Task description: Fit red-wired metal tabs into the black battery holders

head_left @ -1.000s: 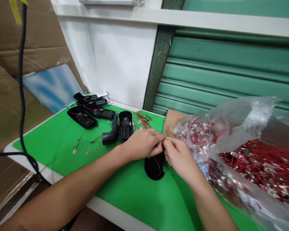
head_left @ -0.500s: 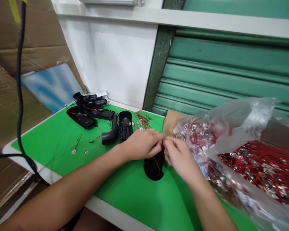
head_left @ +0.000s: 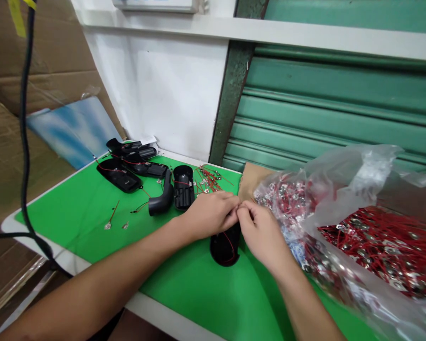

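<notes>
My left hand [head_left: 211,214] and my right hand [head_left: 260,231] meet fingertip to fingertip over a black plastic housing [head_left: 225,247] that lies on the green mat [head_left: 92,208]. Both hands have their fingers curled in a pinch. A thin red wire [head_left: 231,240] runs from the fingers down into the housing. What the fingertips pinch is too small to make out beyond that wire.
More black housings [head_left: 135,163] with red wires lie at the back left, and a curved black part [head_left: 161,199] beside another housing [head_left: 183,187]. Loose red wires [head_left: 209,179] lie behind. A clear bag [head_left: 358,222] of red wired contacts fills the right. A black cable [head_left: 23,132] hangs left.
Both hands stay pinched together over the housing, with only slight finger movement. The view has shifted a little.
</notes>
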Tool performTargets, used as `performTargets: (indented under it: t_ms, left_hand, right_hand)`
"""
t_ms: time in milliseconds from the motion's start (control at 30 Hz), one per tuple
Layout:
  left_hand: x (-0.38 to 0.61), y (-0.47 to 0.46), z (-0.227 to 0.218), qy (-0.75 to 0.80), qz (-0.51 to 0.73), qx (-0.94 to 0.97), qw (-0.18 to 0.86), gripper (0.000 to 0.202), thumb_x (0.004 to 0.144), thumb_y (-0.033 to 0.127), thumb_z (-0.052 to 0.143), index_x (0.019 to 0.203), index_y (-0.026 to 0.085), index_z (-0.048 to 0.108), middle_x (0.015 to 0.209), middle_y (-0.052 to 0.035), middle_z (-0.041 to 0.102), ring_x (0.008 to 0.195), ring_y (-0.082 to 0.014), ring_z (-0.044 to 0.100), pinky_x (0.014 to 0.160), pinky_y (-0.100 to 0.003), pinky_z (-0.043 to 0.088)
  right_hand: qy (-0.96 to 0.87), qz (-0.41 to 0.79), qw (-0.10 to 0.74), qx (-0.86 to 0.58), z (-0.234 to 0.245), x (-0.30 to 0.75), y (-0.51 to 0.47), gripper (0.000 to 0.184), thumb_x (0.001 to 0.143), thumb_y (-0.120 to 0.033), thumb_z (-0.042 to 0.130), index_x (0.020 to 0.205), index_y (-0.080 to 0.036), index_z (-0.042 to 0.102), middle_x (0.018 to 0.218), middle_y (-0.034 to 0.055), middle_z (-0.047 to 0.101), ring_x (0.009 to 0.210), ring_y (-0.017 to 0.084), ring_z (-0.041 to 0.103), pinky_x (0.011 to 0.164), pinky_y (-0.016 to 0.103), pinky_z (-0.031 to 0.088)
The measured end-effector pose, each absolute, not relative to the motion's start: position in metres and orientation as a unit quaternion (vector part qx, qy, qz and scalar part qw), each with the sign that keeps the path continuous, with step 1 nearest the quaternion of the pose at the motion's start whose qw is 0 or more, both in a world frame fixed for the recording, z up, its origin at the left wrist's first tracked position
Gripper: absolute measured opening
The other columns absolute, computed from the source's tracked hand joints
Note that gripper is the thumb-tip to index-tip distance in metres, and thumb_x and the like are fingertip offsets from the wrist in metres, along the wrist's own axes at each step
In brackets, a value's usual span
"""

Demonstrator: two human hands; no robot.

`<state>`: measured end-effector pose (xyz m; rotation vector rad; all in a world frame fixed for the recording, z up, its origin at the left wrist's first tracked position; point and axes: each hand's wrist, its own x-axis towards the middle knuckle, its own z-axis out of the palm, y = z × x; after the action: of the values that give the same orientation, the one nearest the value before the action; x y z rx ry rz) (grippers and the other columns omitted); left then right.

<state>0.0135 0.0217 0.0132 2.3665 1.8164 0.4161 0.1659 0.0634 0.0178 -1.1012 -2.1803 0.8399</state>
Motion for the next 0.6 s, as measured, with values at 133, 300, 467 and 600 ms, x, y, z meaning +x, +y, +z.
performTargets:
  t_ms: [133,300,467,600]
  left_hand:
    - [0.012,0.021,0.015,0.597,0.154,0.784,0.072,0.029,0.104,0.030,0.036,0.101,0.018,0.062,0.101,-0.0054,0.069,0.094,-0.0210,0.067,0.075,-0.031,0.048]
    - [0.008,0.019,0.015,0.564,0.279,0.764,0.142,0.031,0.104,0.027,0.032,0.094,0.016,0.060,0.089,-0.0046,0.065,0.086,-0.0160,0.062,0.079,-0.028,0.047]
    - [0.005,0.020,0.015,0.544,0.299,0.775,0.119,0.029,0.103,0.027,0.034,0.085,0.017,0.055,0.082,-0.0029,0.060,0.079,-0.0146,0.057,0.074,-0.027,0.043]
    - [0.001,0.020,0.016,0.537,0.227,0.810,0.065,0.026,0.101,0.028,0.036,0.085,0.018,0.054,0.082,-0.0026,0.060,0.077,-0.0158,0.056,0.068,-0.029,0.037]
  right_hand:
    - [-0.773,0.383,0.284,-0.419,0.013,0.168,0.065,0.029,0.086,-0.040,0.042,0.061,-0.024,0.042,0.054,-0.0014,0.043,0.054,0.016,0.041,0.052,0.028,0.028]
    - [-0.692,0.536,0.293,-0.384,0.010,0.169,0.066,0.028,0.087,-0.046,0.050,0.071,-0.024,0.045,0.058,-0.0067,0.035,0.047,0.012,0.035,0.043,0.025,0.028]
    - [-0.712,0.536,0.283,-0.355,0.014,0.171,0.065,0.031,0.090,-0.045,0.050,0.069,-0.023,0.045,0.058,-0.0065,0.034,0.048,0.011,0.036,0.044,0.024,0.028]
    - [-0.725,0.516,0.274,-0.366,0.012,0.171,0.066,0.033,0.087,-0.044,0.048,0.063,-0.024,0.040,0.054,-0.0067,0.031,0.047,0.011,0.032,0.044,0.024,0.025]
